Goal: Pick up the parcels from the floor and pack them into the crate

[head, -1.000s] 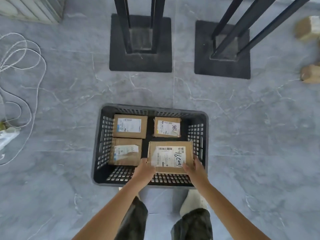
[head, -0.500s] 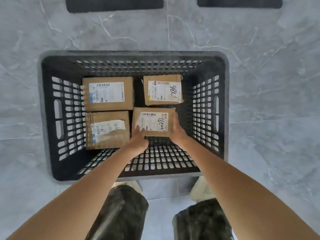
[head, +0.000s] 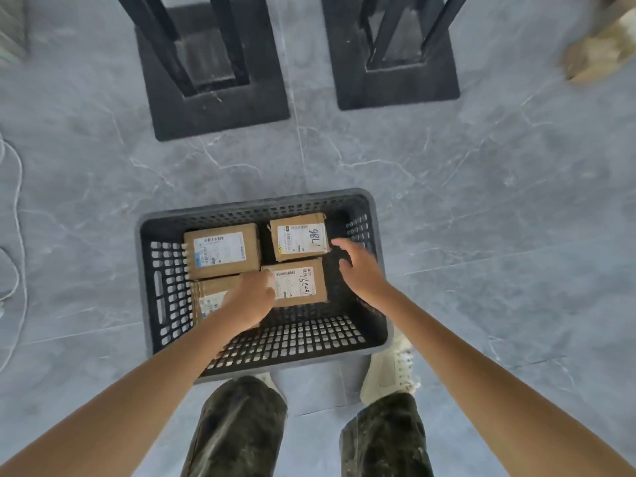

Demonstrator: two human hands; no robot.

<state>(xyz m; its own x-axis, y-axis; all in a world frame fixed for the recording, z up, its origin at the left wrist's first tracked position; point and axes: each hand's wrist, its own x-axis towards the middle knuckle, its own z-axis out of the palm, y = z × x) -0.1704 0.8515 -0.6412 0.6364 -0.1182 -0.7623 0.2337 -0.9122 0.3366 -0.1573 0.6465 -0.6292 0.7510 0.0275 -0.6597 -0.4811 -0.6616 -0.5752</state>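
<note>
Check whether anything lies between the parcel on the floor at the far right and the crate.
Nothing visible does. The parcel lies on bare floor beyond the crate, to its right; the right-hand black stand base sits left of that path. The crate's near strip holds no parcel.

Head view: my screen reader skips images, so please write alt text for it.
Four labelled cardboard parcels lie in a black slatted crate on a grey floor. The left hand is over the near-left parcel; the open right hand hovers near the crate's right wall.
</note>
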